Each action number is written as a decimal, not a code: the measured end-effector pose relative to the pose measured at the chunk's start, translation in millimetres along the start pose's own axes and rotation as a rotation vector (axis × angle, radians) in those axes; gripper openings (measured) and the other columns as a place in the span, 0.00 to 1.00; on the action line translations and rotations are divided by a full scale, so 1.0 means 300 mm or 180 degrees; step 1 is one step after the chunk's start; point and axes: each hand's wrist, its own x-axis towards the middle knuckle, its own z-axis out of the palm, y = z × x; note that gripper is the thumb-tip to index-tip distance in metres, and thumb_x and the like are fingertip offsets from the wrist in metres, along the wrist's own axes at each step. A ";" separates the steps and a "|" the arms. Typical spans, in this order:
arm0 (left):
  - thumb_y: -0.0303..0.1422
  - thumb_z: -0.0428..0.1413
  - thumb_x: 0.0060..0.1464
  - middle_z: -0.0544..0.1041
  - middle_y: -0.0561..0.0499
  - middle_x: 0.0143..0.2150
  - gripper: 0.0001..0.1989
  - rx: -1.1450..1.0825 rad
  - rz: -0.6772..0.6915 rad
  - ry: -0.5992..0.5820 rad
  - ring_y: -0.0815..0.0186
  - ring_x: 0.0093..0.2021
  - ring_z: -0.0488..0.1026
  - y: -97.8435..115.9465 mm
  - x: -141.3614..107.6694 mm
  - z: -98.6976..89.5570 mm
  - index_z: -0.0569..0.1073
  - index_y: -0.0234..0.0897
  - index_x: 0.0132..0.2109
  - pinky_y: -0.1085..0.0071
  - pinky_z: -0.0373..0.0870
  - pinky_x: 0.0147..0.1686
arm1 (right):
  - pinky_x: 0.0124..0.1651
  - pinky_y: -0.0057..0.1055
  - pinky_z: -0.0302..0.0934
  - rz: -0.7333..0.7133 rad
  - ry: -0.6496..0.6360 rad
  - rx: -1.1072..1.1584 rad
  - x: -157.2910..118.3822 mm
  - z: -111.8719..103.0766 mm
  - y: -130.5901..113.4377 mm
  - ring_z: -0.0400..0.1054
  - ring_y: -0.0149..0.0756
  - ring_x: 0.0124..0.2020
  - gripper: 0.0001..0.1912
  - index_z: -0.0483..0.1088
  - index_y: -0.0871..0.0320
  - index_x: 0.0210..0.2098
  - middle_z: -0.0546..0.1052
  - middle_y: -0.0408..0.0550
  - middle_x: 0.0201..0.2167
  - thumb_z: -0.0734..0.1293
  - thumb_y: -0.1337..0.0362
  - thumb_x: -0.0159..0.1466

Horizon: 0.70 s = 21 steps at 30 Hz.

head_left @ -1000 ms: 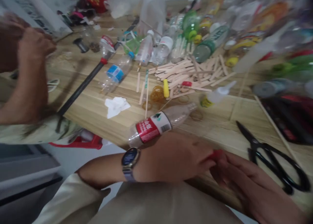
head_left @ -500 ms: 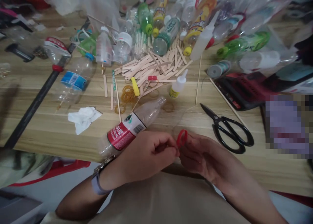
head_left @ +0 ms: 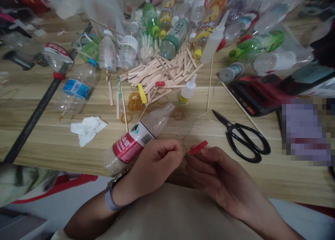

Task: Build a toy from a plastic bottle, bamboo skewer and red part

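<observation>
My right hand (head_left: 214,175) pinches a red plastic ring (head_left: 199,147) between thumb and fingers; the ring shows nearly edge-on. My left hand (head_left: 161,163) is closed, thumb against the curled forefinger, a short gap left of the ring. A thin strand (head_left: 186,154), like thread or fine wire, shows in that gap and seems to run from the left fingertips to the ring. Just beyond my left hand lies a clear plastic bottle (head_left: 133,142) with a red and white label, on its side and uncapped. Black-handled scissors (head_left: 243,138) rest to the right.
Wooden craft sticks (head_left: 162,68) are heaped mid-table, with rubber bands (head_left: 135,102), a small glue bottle (head_left: 187,91) and a yellow-handled tool (head_left: 142,94) in front. Several plastic bottles crowd the back. A crumpled tissue (head_left: 87,128) and a dark bar (head_left: 34,117) lie left.
The red ring has turned from showing its open loop to nearly edge-on. My left hand has drawn slightly left, widening the gap to the ring. The camera view has shifted a little.
</observation>
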 end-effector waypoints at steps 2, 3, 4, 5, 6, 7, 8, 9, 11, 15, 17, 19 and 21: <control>0.29 0.51 0.53 0.59 0.60 0.20 0.07 0.0192 -0.0023 0.0001 0.73 0.21 0.54 0.005 -0.003 -0.005 0.67 0.38 0.27 0.76 0.51 0.20 | 0.18 0.19 0.43 0.0078 0.0051 0.0173 0.002 -0.002 -0.002 0.40 0.20 0.16 0.20 0.61 0.58 0.18 0.53 0.32 0.15 0.75 0.63 0.56; 0.29 0.53 0.53 0.59 0.62 0.19 0.04 0.0252 -0.0036 -0.0020 0.73 0.20 0.53 0.007 -0.005 -0.007 0.70 0.37 0.31 0.77 0.49 0.18 | 0.18 0.18 0.43 0.0117 0.0067 0.0239 0.004 -0.003 -0.003 0.39 0.20 0.16 0.19 0.61 0.58 0.19 0.53 0.32 0.15 0.75 0.64 0.55; 0.29 0.54 0.54 0.57 0.63 0.18 0.03 0.0287 -0.0035 -0.0034 0.74 0.18 0.52 0.008 -0.006 -0.009 0.73 0.37 0.35 0.77 0.47 0.17 | 0.18 0.18 0.44 0.0145 0.0069 0.0283 0.006 -0.004 -0.002 0.39 0.20 0.16 0.19 0.61 0.58 0.19 0.53 0.31 0.15 0.76 0.64 0.54; 0.29 0.55 0.54 0.55 0.64 0.17 0.06 0.0340 -0.0017 -0.0047 0.74 0.17 0.50 0.010 -0.007 -0.010 0.76 0.37 0.39 0.77 0.46 0.17 | 0.19 0.18 0.45 0.0158 0.0059 0.0308 0.009 -0.006 -0.002 0.38 0.20 0.16 0.19 0.60 0.57 0.19 0.53 0.31 0.15 0.75 0.64 0.53; 0.28 0.55 0.55 0.54 0.64 0.16 0.08 0.0428 0.0023 -0.0050 0.74 0.17 0.49 0.011 -0.009 -0.011 0.77 0.37 0.41 0.76 0.45 0.16 | 0.19 0.18 0.45 0.0168 0.0032 0.0309 0.012 -0.008 -0.001 0.38 0.20 0.16 0.19 0.60 0.57 0.19 0.53 0.31 0.15 0.75 0.63 0.53; 0.28 0.55 0.55 0.54 0.64 0.16 0.10 0.0537 0.0083 -0.0035 0.74 0.17 0.49 0.012 -0.011 -0.010 0.79 0.37 0.42 0.76 0.45 0.16 | 0.19 0.18 0.45 0.0178 -0.0012 0.0292 0.014 -0.011 0.000 0.38 0.20 0.16 0.20 0.59 0.57 0.19 0.53 0.32 0.15 0.75 0.62 0.53; 0.27 0.55 0.55 0.55 0.64 0.16 0.11 0.0652 0.0155 -0.0011 0.74 0.17 0.50 0.012 -0.014 -0.010 0.80 0.38 0.42 0.76 0.46 0.16 | 0.19 0.18 0.45 0.0190 -0.0048 0.0273 0.015 -0.014 0.002 0.38 0.20 0.17 0.20 0.59 0.57 0.19 0.54 0.32 0.15 0.75 0.62 0.54; 0.26 0.55 0.56 0.57 0.64 0.16 0.11 0.0776 0.0231 0.0014 0.74 0.17 0.50 0.011 -0.017 -0.009 0.80 0.38 0.43 0.77 0.46 0.16 | 0.20 0.18 0.46 0.0195 -0.0067 0.0277 0.016 -0.018 0.004 0.38 0.21 0.17 0.21 0.59 0.57 0.20 0.54 0.32 0.16 0.75 0.61 0.54; 0.26 0.55 0.57 0.63 0.63 0.16 0.14 0.1069 0.0428 0.0127 0.74 0.16 0.54 0.006 -0.024 -0.007 0.81 0.39 0.46 0.78 0.49 0.16 | 0.20 0.18 0.46 0.0219 -0.0099 0.0329 0.016 -0.027 0.009 0.40 0.21 0.17 0.20 0.60 0.58 0.20 0.55 0.33 0.17 0.75 0.60 0.56; 0.27 0.54 0.61 0.80 0.58 0.26 0.11 0.1641 0.1157 0.0446 0.71 0.22 0.73 -0.021 -0.031 -0.008 0.81 0.40 0.45 0.78 0.65 0.23 | 0.21 0.18 0.46 0.0155 -0.0108 0.0497 0.015 -0.039 0.020 0.44 0.22 0.19 0.18 0.62 0.58 0.22 0.56 0.34 0.19 0.74 0.61 0.59; 0.29 0.54 0.63 0.84 0.56 0.30 0.10 0.1834 0.1398 0.0486 0.68 0.27 0.78 -0.032 -0.031 -0.009 0.81 0.41 0.42 0.76 0.69 0.27 | 0.21 0.18 0.45 0.0146 -0.0093 0.0517 0.013 -0.038 0.022 0.44 0.22 0.19 0.18 0.63 0.59 0.22 0.56 0.34 0.19 0.74 0.61 0.59; 0.30 0.53 0.64 0.84 0.55 0.31 0.10 0.1928 0.1351 0.0479 0.67 0.27 0.79 -0.035 -0.027 -0.011 0.81 0.41 0.40 0.75 0.70 0.26 | 0.21 0.18 0.45 0.0185 -0.0068 0.0465 0.010 -0.033 0.020 0.43 0.22 0.19 0.18 0.64 0.59 0.23 0.56 0.34 0.19 0.75 0.60 0.58; 0.29 0.54 0.63 0.84 0.56 0.29 0.10 0.1853 0.1127 0.0450 0.67 0.26 0.78 -0.030 -0.022 -0.011 0.80 0.41 0.39 0.75 0.69 0.26 | 0.20 0.18 0.45 0.0214 -0.0021 0.0352 0.006 -0.026 0.018 0.42 0.22 0.18 0.17 0.65 0.58 0.24 0.56 0.33 0.18 0.76 0.59 0.58</control>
